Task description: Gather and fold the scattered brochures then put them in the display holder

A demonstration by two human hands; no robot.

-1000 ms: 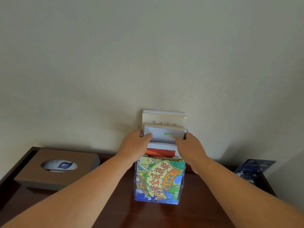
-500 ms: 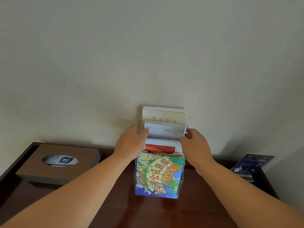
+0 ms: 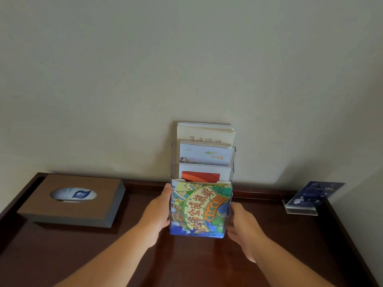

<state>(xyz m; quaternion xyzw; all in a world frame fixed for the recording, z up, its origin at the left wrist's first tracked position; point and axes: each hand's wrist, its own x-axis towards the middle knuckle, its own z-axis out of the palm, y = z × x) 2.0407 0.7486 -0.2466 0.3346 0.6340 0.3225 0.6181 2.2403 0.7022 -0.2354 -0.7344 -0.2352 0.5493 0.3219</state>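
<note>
A clear tiered display holder stands upright on the dark wooden table against the wall. It holds several folded brochures: a colourful cartoon one in front, a white-and-red one above it, a pale blue one, and a cream one at the back. My left hand rests against the left side of the holder's front pocket, thumb up along its edge. At the pocket's lower right side is my right hand, fingers relaxed.
A brown tissue box sits on the table to the left. At the back right corner stands a small acrylic sign with a dark blue card. The table has a raised rim, and the wall is close behind it.
Both hands have come down from the sides of the pale blue brochure in the upper tier to the sides of the front pocket. The brochures stand settled in the holder.
</note>
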